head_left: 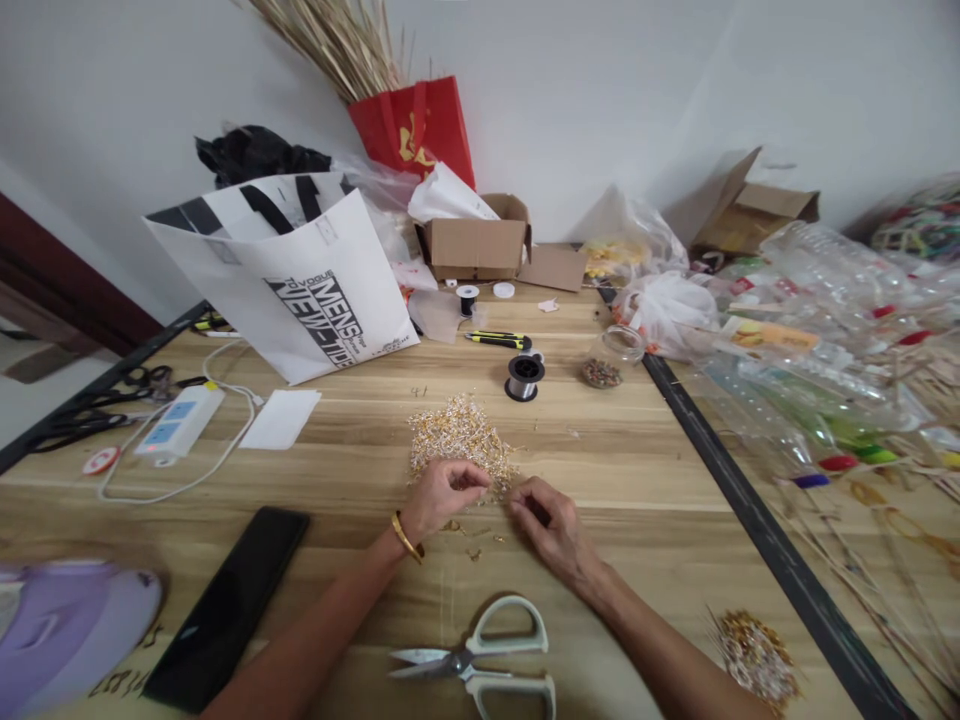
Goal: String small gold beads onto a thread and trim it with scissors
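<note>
My left hand (448, 494), with a gold bangle (406, 537) at its wrist, is at the front edge of a pile of small gold and clear beads (454, 432). Its thumb and fingers are pinched together. Close by on the right, my right hand (551, 522) is also pinched, fingertips pointing toward the left hand's. Whatever lies between either set of fingertips is too small to make out. Several little gold pieces (474, 554) are scattered on the wood just below the hands. White-handled scissors (480, 655) lie nearer me, blades partly apart and pointing left.
Behind the beads stand a wire spool (523, 379), a yellow-black utility knife (496, 339) and a bead dish (602, 373). A black phone (229, 605) and power strip (180, 424) are left. Plastic bottles (787, 400) crowd the right; another bead bunch (756, 655) lies front right.
</note>
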Demonstrator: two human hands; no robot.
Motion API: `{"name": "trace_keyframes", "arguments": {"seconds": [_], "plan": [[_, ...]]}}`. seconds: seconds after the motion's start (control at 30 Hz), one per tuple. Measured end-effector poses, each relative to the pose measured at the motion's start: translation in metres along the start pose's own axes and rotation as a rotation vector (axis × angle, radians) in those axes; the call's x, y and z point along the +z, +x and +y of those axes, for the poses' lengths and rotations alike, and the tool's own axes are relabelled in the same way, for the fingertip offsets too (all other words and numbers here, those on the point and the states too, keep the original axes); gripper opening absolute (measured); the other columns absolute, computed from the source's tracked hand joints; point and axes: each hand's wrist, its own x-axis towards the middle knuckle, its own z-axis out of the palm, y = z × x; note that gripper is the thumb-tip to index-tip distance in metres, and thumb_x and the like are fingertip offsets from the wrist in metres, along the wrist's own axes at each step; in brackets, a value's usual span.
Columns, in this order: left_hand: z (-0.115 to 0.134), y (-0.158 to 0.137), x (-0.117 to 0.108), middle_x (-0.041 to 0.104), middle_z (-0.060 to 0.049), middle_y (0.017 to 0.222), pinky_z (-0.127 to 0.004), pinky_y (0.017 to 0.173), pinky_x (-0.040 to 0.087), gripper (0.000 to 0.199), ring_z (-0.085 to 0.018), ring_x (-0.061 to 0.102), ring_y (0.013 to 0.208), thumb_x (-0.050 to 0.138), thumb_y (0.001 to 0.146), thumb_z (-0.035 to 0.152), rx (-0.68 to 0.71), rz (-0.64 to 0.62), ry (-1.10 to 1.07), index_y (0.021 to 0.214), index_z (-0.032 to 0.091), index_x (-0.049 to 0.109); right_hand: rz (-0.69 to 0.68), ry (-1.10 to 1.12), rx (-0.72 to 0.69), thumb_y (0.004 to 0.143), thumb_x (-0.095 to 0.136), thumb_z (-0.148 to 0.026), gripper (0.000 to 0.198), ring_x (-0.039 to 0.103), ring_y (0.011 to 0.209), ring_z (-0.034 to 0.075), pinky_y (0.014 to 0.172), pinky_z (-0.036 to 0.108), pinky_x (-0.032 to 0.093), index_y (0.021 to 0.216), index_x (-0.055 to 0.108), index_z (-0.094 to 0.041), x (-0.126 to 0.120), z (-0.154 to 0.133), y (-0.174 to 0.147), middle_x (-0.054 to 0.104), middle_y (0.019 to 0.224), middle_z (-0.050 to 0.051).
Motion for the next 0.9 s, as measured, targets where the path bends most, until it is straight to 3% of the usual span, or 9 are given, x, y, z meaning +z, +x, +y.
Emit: {"name": "trace_keyframes", "arguments": {"seconds": [0.43, 0.9], "plan": [[0.0021, -0.0032, 0.0044, 0.070, -0.005, 0.071, -0.021, 0.061, 0.048, 0.008, -0.013, 0.062, 0.064, 0.065, 0.068, 0.015, -0.041, 0.020, 0.009, 0.073, 0.011, 0.069, 0.002, -0.004, 0.002, 0.085, 0.050, -0.024, 0.012, 0.048, 0.058, 0.012, 0.053, 0.022, 0.038, 0.077, 0.057, -0.017, 0.0017, 0.0047, -0.0004, 0.055, 0.066, 0.001], [0.0045, -0.0038, 0.0064, 0.068, -0.003, 0.068, -0.021, 0.059, 0.045, 0.005, -0.012, 0.059, 0.063, 0.063, 0.070, 0.014, 0.042, 0.036, 0.121, 0.070, 0.013, 0.068, 0.005, -0.004, 0.002, 0.085, 0.050, -0.024, 0.013, 0.049, 0.059, 0.013, 0.054, 0.023, 0.039, 0.077, 0.057, -0.017, 0.0014, 0.0022, 0.0000, 0.056, 0.068, 0.002]]}}
